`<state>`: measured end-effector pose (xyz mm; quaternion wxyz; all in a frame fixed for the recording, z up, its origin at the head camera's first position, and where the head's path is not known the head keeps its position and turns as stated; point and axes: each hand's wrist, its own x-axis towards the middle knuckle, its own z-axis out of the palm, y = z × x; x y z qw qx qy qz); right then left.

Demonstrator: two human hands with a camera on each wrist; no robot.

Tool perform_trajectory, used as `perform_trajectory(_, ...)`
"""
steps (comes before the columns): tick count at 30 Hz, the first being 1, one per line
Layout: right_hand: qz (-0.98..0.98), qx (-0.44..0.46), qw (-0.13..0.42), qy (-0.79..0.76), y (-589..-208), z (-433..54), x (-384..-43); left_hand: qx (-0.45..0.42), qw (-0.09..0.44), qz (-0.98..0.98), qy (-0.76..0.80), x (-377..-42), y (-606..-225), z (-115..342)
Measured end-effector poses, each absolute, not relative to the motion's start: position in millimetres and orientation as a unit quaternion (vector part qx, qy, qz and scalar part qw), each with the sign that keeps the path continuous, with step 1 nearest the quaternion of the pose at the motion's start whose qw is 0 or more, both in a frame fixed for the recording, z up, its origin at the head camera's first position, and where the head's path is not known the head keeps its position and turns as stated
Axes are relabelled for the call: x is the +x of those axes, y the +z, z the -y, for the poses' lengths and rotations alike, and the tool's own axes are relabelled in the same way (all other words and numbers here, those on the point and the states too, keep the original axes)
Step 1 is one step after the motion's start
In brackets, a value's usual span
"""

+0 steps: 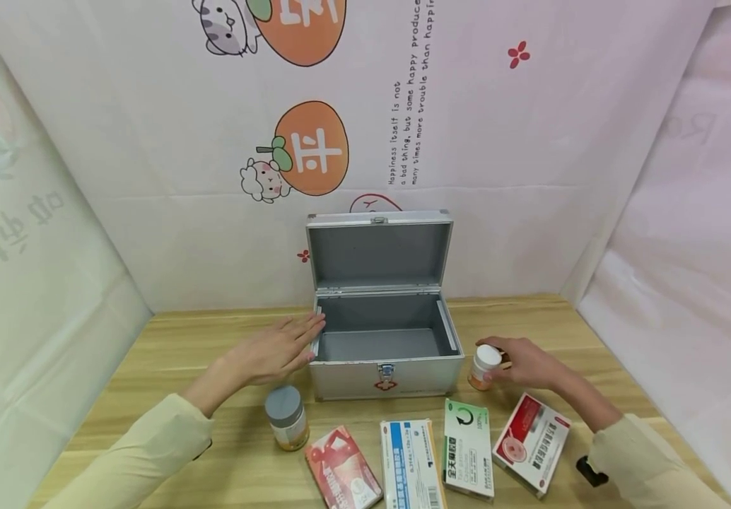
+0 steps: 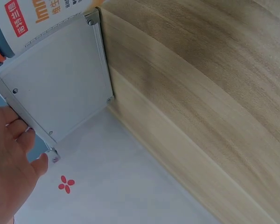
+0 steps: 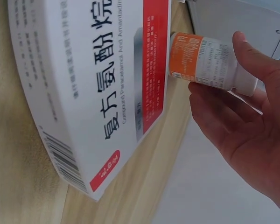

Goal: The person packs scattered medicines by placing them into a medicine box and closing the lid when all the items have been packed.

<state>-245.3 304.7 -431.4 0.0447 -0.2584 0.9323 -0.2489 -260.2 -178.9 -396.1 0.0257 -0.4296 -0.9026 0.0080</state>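
A silver metal case (image 1: 349, 380) with its lid (image 1: 379, 256) raised stands at the middle of the table, its grey inside bare. My left hand (image 1: 276, 351) rests with fairly straight fingers on the case's left rim; in the left wrist view the fingertips reach over the edge of its side panel (image 2: 60, 79). To the right of the case, my right hand (image 1: 527, 364) holds a small white and orange pill bottle (image 3: 203, 60) by its upper part, thumb on one side and fingers on the other. The bottle is upright, close beside the case.
A grey-capped bottle (image 1: 287, 417) stands below my left forearm. Along the front lie a red medicine box (image 1: 344, 468), a blue and white box (image 1: 412, 463), a green and white box (image 1: 469, 449) and a red and white box (image 1: 533, 442). A printed cloth (image 1: 480, 177) hangs behind.
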Motion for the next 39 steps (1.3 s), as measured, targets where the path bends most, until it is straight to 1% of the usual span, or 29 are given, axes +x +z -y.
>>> perform_trajectory(15,-0.941,-0.239,0.030,-0.236,-436.4,-302.0,-249.2,-0.431,0.043,0.901,0.019,-259.3,-395.9,177.7)
perform_trajectory(23,-0.941,-0.239,0.040,-0.237,-438.5,-302.7,-249.0,-0.425,0.022,0.905,0.016,-258.1,-394.8,176.4)
perform_trajectory(31,-0.940,-0.240,0.036,-0.239,-439.8,-301.2,-251.0,-0.420,0.018,0.907,0.018,-257.8,-395.8,177.3)
perform_trajectory(39,-0.948,-0.217,0.034,-0.229,-433.2,-299.5,-250.6,-0.424,0.020,0.905,0.014,-257.7,-395.7,177.0)
